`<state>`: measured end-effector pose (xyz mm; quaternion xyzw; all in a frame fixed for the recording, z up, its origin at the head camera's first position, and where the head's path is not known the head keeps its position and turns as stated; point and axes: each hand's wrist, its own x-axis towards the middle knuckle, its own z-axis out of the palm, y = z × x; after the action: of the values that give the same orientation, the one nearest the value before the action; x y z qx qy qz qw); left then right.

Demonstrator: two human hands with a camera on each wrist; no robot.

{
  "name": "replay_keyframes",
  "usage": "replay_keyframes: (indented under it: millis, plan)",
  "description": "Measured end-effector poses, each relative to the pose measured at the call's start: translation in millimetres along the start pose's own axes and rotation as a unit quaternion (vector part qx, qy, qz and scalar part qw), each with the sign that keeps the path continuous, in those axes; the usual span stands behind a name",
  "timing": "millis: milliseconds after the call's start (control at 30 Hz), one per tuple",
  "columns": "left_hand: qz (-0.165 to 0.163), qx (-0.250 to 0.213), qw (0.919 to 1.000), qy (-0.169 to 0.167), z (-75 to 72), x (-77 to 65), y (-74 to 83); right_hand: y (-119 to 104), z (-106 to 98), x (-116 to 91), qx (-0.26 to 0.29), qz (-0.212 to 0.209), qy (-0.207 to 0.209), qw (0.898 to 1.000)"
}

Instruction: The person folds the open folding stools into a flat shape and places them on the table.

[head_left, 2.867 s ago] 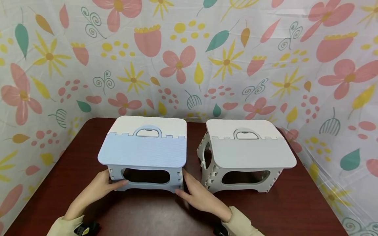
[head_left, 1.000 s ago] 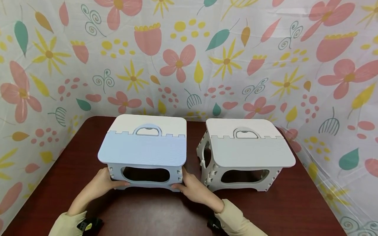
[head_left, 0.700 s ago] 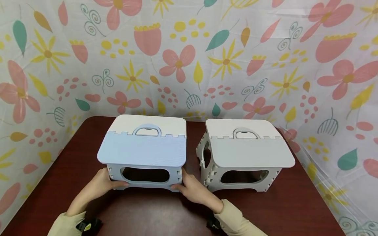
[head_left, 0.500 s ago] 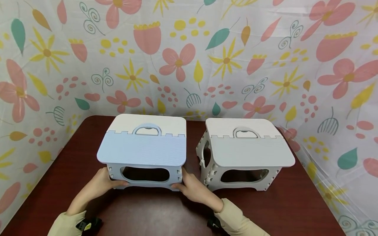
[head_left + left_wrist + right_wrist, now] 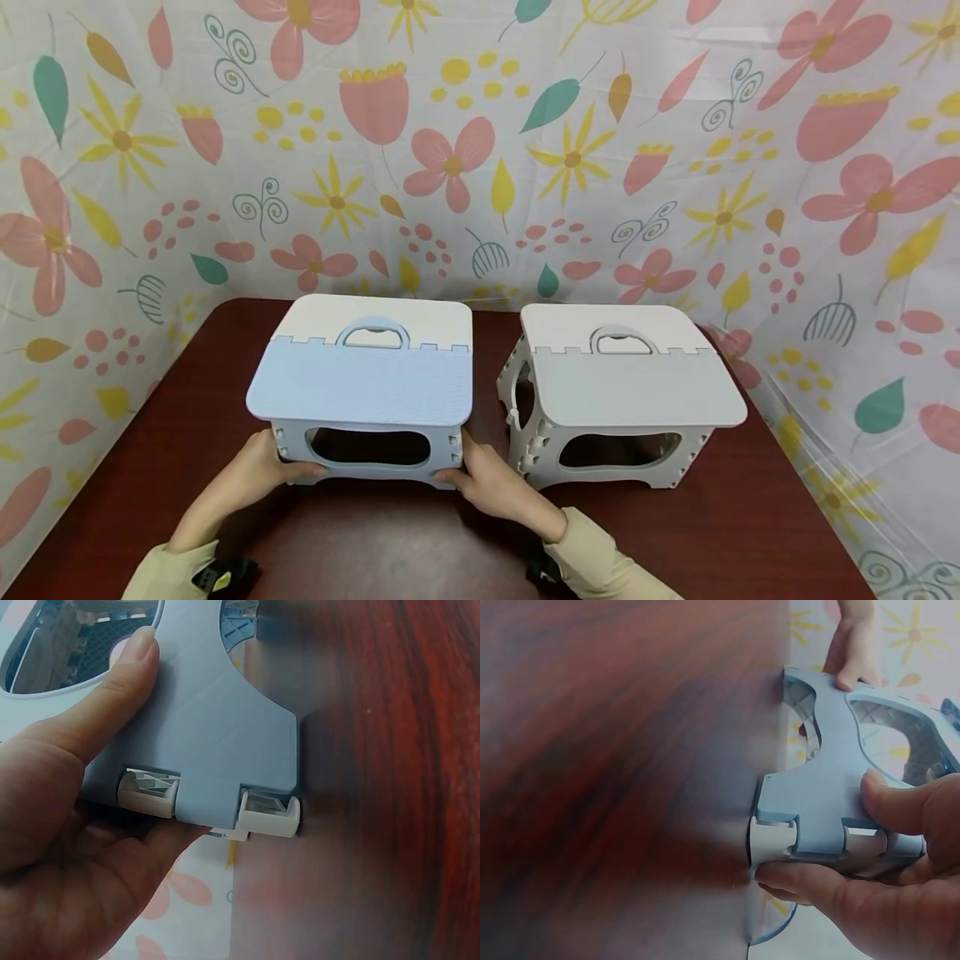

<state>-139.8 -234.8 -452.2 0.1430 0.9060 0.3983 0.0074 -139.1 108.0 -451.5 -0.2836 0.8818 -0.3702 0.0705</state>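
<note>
While the left grip [image 5: 251, 471] and right grip [image 5: 493, 482] pinched both ends of the blue stool [image 5: 367, 382], even balance seemed the reason! Just beside stood the grey stool [image 5: 637, 388].

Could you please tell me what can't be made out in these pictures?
Head: far parts of the left grip and right grip, hidden behind the blue stool.
Head: rear of the gray stool, covered by its own top.
Left wrist: much of the blue stool, cut off by the frame.

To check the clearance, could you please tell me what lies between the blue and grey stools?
The head view shows the right hand between the blue stool and the grey stool, with tabletop showing behind it.
</note>
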Motion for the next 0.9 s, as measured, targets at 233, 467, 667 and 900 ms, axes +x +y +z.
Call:
replay_keyframes:
  millis: [233, 467, 667, 900]
  plan:
    - [0.008, -0.009, 0.9999, 0.008, 1.5, 0.1, 0.9, 1.3, 0.0, 0.4, -0.002, -0.007, 0.004, 1.0]
    - [0.012, -0.007, 0.9999, 0.008, 2.7, -0.2, -0.4, 1.5, -1.1, -0.5, 0.008, 0.006, -0.01, 1.0]
    - [0.014, -0.012, 0.9998, 0.007, 2.8, -0.2, -0.2, 2.4, -1.1, 0.3, 0.007, 0.0, -0.008, 1.0]
    - [0.026, -0.005, 0.9996, 0.012, 4.4, -0.2, -1.9, 3.8, -1.0, 0.1, -0.001, -0.011, -0.003, 1.0]
